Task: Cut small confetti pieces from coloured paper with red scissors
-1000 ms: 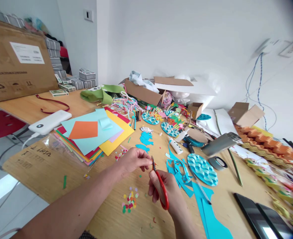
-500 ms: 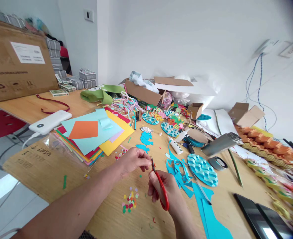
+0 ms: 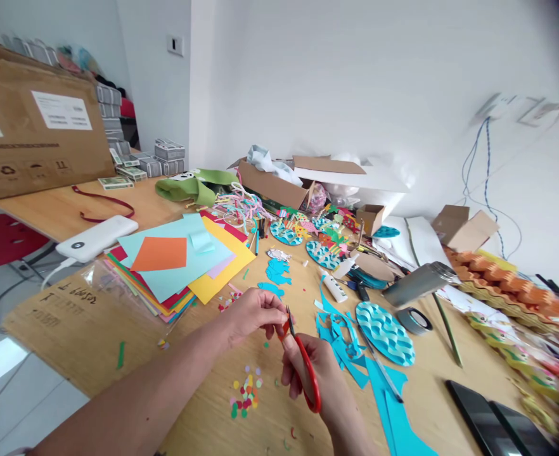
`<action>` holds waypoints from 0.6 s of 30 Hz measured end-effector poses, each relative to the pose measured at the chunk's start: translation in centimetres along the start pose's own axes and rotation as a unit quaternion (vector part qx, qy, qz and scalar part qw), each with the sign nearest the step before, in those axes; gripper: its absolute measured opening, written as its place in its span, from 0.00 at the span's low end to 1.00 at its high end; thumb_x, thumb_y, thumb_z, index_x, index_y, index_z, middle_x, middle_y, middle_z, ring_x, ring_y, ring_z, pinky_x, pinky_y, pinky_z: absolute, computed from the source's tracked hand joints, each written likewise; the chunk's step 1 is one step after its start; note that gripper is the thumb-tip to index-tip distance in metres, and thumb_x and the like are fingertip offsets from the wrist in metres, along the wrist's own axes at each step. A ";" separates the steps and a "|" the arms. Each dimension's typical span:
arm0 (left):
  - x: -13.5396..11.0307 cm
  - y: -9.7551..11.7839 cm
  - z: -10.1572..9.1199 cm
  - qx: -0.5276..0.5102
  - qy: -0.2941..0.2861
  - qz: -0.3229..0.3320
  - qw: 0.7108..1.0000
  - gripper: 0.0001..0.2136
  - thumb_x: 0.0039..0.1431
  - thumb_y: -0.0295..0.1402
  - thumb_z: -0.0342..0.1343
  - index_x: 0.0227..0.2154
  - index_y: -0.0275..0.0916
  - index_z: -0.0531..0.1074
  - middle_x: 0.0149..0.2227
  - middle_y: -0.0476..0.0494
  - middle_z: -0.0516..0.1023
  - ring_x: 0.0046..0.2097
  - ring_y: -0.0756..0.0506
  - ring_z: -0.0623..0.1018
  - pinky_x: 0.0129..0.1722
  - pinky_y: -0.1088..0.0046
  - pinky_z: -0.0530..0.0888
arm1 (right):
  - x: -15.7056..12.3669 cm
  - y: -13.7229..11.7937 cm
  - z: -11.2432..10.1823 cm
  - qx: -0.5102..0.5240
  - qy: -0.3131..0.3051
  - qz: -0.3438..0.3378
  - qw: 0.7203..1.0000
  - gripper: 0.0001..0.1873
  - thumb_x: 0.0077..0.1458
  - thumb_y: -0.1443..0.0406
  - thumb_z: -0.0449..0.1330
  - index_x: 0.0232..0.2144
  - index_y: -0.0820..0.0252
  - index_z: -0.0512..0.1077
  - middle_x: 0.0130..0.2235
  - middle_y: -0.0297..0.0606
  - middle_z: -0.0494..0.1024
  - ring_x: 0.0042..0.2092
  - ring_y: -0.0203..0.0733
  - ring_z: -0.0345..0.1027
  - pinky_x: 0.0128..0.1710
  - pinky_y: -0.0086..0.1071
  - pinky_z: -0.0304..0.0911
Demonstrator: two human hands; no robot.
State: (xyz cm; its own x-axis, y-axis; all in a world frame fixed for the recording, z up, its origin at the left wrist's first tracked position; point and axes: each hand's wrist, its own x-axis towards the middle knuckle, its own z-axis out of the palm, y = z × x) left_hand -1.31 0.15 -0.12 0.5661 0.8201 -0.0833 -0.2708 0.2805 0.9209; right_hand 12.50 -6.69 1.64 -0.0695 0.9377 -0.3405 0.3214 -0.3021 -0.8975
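Red-handled scissors [image 3: 312,380] are in my right hand [image 3: 315,364], with their blades pointing up and away, close to my left fingertips. My left hand [image 3: 260,313] pinches a small piece of orange-red paper [image 3: 285,328] beside the blades; fingers hide most of it. Below the hands lie many small coloured paper dots [image 3: 246,392] on the wooden table. Blue paper fish [image 3: 278,271] rest just beyond my left hand. To the right of the scissors are blue paper scraps [image 3: 341,332] and a wavy-patterned blue oval [image 3: 385,334].
Stacked coloured paper [image 3: 165,269] and a white power bank [image 3: 96,237] lie on the left. A glue bottle [image 3: 335,287], metal flask [image 3: 419,283], tape roll [image 3: 415,321] and dark phones [image 3: 486,415] are on the right. Open cardboard boxes [image 3: 272,183] stand along the wall.
The orange-red paper shows more clearly between my left fingers and the blades. Both hands stay close together, and the camera view has shifted slightly.
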 end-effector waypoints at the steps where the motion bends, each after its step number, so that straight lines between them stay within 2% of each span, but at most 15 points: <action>1: 0.0 0.0 0.0 -0.005 0.002 -0.003 1.000 0.03 0.42 0.28 0.55 0.21 0.33 0.67 0.22 0.48 0.72 0.19 0.54 0.67 0.19 0.78 0.62 | -0.1 0.0 0.0 0.001 0.002 0.000 1.000 0.23 0.46 0.49 0.57 0.18 0.62 0.61 0.12 0.31 0.68 0.11 0.27 0.57 0.10 0.18 0.46; 6: 0.2 -0.1 0.0 -0.014 0.013 -0.008 1.000 0.04 0.42 0.28 0.55 0.22 0.33 0.69 0.18 0.49 0.71 0.18 0.54 0.67 0.20 0.78 0.62 | -0.2 -0.2 0.2 -0.009 0.005 0.005 1.000 0.23 0.47 0.48 0.56 0.18 0.62 0.60 0.12 0.31 0.68 0.11 0.27 0.57 0.10 0.18 0.46; 18: 0.3 -0.3 -0.1 -0.033 -0.005 -0.010 0.999 0.06 0.41 0.30 0.57 0.21 0.32 0.69 0.19 0.48 0.72 0.20 0.53 0.69 0.24 0.76 0.65 | 0.1 -0.1 0.1 -0.010 0.007 -0.020 1.000 0.24 0.48 0.47 0.55 0.18 0.63 0.62 0.14 0.33 0.70 0.13 0.30 0.61 0.13 0.21 0.48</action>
State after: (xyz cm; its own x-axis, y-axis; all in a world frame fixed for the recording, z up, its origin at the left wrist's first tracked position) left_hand -1.16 0.38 -0.51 0.5800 0.8089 -0.0962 -0.3101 0.3285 0.8922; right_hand 12.34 -6.60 1.65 -0.0686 0.9513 -0.3006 0.3379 -0.2613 -0.9042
